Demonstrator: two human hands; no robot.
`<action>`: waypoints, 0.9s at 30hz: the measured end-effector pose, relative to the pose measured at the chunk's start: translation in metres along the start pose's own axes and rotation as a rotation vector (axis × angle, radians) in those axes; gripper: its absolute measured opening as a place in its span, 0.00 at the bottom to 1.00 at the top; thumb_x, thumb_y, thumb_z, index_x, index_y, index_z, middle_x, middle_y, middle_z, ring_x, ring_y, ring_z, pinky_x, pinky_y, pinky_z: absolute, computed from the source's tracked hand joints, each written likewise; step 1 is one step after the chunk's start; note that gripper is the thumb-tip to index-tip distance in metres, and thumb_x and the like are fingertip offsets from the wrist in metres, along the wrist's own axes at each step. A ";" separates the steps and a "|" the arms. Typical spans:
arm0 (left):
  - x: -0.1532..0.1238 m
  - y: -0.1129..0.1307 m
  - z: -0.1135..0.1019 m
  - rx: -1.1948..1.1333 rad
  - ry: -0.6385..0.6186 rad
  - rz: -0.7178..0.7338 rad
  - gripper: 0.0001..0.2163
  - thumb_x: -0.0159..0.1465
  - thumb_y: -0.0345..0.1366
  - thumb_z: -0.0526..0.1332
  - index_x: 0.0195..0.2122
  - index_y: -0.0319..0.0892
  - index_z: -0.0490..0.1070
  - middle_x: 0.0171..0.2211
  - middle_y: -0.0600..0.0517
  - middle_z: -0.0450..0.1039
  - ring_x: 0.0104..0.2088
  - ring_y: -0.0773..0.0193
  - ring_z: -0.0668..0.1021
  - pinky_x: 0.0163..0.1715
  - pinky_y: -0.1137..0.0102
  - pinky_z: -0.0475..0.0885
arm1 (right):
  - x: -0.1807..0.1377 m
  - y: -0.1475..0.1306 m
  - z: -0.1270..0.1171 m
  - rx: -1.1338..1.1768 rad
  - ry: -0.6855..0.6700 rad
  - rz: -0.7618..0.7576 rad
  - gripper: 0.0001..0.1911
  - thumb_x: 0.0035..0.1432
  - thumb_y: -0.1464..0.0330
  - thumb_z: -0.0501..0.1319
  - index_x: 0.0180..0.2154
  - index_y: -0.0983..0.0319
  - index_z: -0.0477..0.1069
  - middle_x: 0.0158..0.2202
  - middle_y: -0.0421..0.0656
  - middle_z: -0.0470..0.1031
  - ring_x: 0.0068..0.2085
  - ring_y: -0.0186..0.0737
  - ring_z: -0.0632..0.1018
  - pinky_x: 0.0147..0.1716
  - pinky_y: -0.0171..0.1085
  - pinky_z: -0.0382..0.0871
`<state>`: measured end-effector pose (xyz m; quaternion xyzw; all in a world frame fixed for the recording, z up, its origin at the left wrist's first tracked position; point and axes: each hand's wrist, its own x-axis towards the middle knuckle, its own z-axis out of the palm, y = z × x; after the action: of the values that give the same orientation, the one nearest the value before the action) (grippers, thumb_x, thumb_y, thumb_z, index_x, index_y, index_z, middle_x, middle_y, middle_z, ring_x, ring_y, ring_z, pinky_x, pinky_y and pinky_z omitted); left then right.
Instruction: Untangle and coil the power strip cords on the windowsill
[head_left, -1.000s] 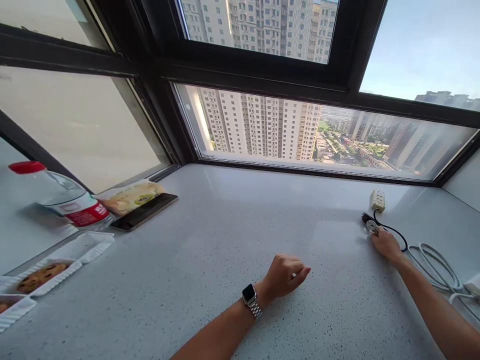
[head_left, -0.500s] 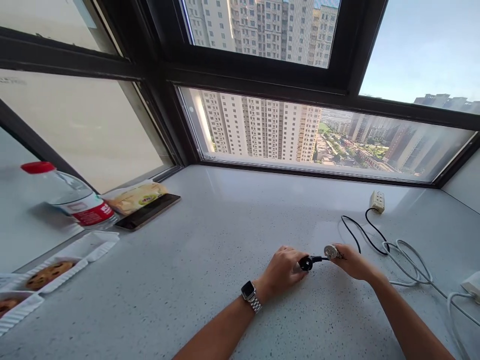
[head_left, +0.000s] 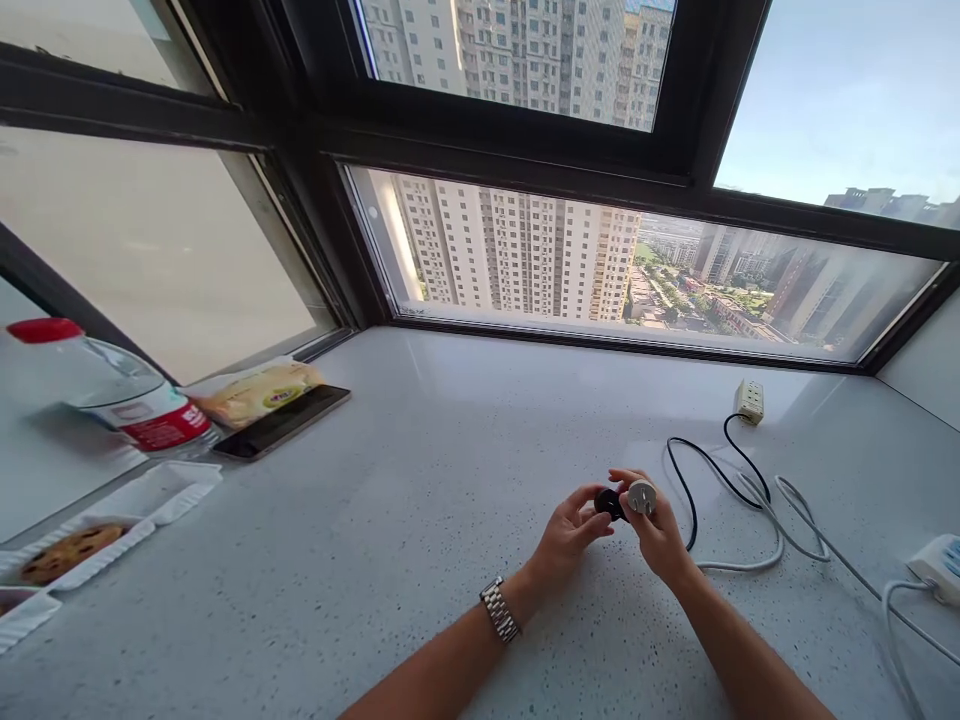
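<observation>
Over the middle of the speckled sill [head_left: 420,560], the left hand [head_left: 571,528] pinched a black connector [head_left: 606,502] while the right hand [head_left: 660,530] gripped a round white plug [head_left: 642,495] just beside it. A black cable [head_left: 697,480] trailed right toward the cream socket block [head_left: 750,401] near the window edge. Bare counter lay open leftward up to the phone [head_left: 281,423].

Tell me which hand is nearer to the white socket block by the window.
Right. The right hand lies in front of the socket block, apart from it; the left hand is farther left.
</observation>
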<state>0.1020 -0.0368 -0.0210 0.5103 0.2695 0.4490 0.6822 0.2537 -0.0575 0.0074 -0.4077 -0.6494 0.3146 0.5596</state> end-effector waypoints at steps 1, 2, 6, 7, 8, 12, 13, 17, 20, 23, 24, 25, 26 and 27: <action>-0.001 -0.002 0.006 -0.073 -0.002 -0.014 0.24 0.55 0.51 0.66 0.50 0.45 0.70 0.47 0.45 0.72 0.44 0.57 0.76 0.42 0.61 0.73 | -0.001 0.000 0.000 0.024 0.025 0.004 0.16 0.63 0.57 0.56 0.47 0.57 0.73 0.46 0.48 0.72 0.43 0.46 0.74 0.43 0.43 0.69; -0.003 -0.003 0.014 -0.127 -0.005 -0.020 0.25 0.57 0.52 0.64 0.53 0.47 0.68 0.50 0.45 0.71 0.45 0.56 0.76 0.44 0.60 0.73 | -0.003 0.000 0.000 0.043 0.054 0.006 0.17 0.62 0.57 0.57 0.47 0.57 0.73 0.48 0.48 0.71 0.45 0.46 0.73 0.44 0.44 0.69; -0.009 -0.007 0.044 -0.153 -0.089 0.023 0.27 0.62 0.49 0.60 0.62 0.55 0.57 0.61 0.45 0.61 0.55 0.52 0.69 0.49 0.58 0.70 | -0.007 -0.001 -0.002 0.110 0.235 0.018 0.18 0.58 0.57 0.59 0.48 0.56 0.73 0.54 0.46 0.67 0.53 0.50 0.69 0.52 0.47 0.62; -0.010 -0.008 0.049 -0.124 -0.126 0.053 0.29 0.62 0.47 0.62 0.63 0.57 0.55 0.63 0.46 0.58 0.57 0.52 0.67 0.49 0.59 0.69 | -0.007 -0.001 -0.004 0.135 0.290 0.026 0.19 0.58 0.57 0.59 0.49 0.56 0.72 0.56 0.46 0.66 0.54 0.51 0.68 0.54 0.48 0.61; -0.010 -0.009 0.054 -0.090 -0.156 0.083 0.33 0.60 0.44 0.65 0.64 0.58 0.52 0.64 0.46 0.56 0.58 0.52 0.66 0.49 0.61 0.69 | -0.008 -0.001 -0.006 0.161 0.334 0.036 0.19 0.57 0.57 0.59 0.49 0.56 0.72 0.57 0.46 0.66 0.55 0.51 0.67 0.55 0.49 0.59; -0.005 -0.013 0.063 -0.027 -0.068 0.165 0.38 0.57 0.36 0.67 0.65 0.55 0.49 0.57 0.45 0.63 0.51 0.57 0.70 0.45 0.64 0.68 | -0.008 -0.008 -0.009 0.281 0.286 0.064 0.28 0.58 0.49 0.55 0.54 0.57 0.67 0.60 0.48 0.62 0.59 0.54 0.64 0.56 0.50 0.59; -0.003 -0.012 0.064 -0.050 -0.010 0.170 0.36 0.57 0.36 0.66 0.64 0.54 0.50 0.54 0.45 0.66 0.49 0.58 0.71 0.45 0.64 0.68 | -0.008 -0.010 -0.009 0.308 0.224 0.061 0.32 0.58 0.45 0.52 0.56 0.57 0.64 0.61 0.48 0.60 0.60 0.55 0.63 0.55 0.50 0.61; 0.004 -0.004 0.071 -0.172 0.218 0.131 0.30 0.54 0.40 0.69 0.57 0.48 0.60 0.47 0.47 0.69 0.44 0.60 0.72 0.45 0.65 0.68 | -0.008 -0.012 0.000 0.245 0.067 0.017 0.41 0.58 0.38 0.42 0.63 0.55 0.55 0.66 0.47 0.51 0.64 0.56 0.56 0.57 0.51 0.60; 0.008 0.008 0.072 -0.275 0.333 0.055 0.23 0.52 0.40 0.70 0.48 0.44 0.67 0.40 0.50 0.71 0.38 0.63 0.73 0.40 0.68 0.69 | -0.008 -0.009 0.004 0.059 0.057 -0.058 0.43 0.58 0.38 0.43 0.65 0.55 0.49 0.67 0.47 0.46 0.66 0.56 0.50 0.62 0.54 0.51; 0.012 0.032 0.063 -0.428 0.364 0.044 0.13 0.51 0.36 0.69 0.33 0.41 0.68 0.25 0.57 0.65 0.25 0.71 0.68 0.29 0.73 0.68 | -0.007 -0.005 0.002 -0.122 -0.032 -0.033 0.47 0.56 0.39 0.52 0.67 0.57 0.45 0.66 0.52 0.49 0.62 0.55 0.60 0.57 0.51 0.58; 0.012 0.042 0.057 -0.472 0.361 0.057 0.12 0.50 0.35 0.69 0.28 0.40 0.66 0.21 0.59 0.61 0.22 0.73 0.65 0.25 0.74 0.66 | -0.007 -0.004 0.000 -0.171 -0.119 0.019 0.47 0.55 0.41 0.55 0.67 0.58 0.46 0.63 0.53 0.56 0.57 0.52 0.67 0.52 0.48 0.65; 0.012 0.054 0.050 -0.497 0.352 0.064 0.12 0.50 0.34 0.69 0.26 0.40 0.64 0.19 0.60 0.58 0.20 0.74 0.63 0.22 0.76 0.64 | -0.007 -0.003 -0.002 -0.227 -0.239 0.086 0.46 0.55 0.43 0.58 0.66 0.59 0.49 0.57 0.53 0.64 0.49 0.49 0.73 0.44 0.44 0.69; 0.011 0.067 0.042 -0.506 0.354 0.072 0.12 0.49 0.33 0.69 0.24 0.40 0.63 0.19 0.61 0.57 0.18 0.76 0.61 0.18 0.77 0.61 | -0.007 -0.002 -0.005 -0.304 -0.374 0.147 0.41 0.55 0.47 0.61 0.63 0.60 0.55 0.49 0.51 0.71 0.41 0.45 0.75 0.37 0.40 0.69; 0.008 0.081 0.032 -0.508 0.377 0.087 0.13 0.48 0.31 0.69 0.24 0.40 0.62 0.19 0.62 0.56 0.17 0.77 0.59 0.15 0.79 0.57 | -0.007 -0.001 -0.008 -0.407 -0.499 0.191 0.34 0.55 0.51 0.63 0.59 0.60 0.63 0.41 0.47 0.75 0.34 0.41 0.75 0.31 0.36 0.67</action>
<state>0.1047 -0.0382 0.0666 0.2423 0.2484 0.6173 0.7060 0.2619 -0.0647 0.0059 -0.4806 -0.7746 0.3197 0.2585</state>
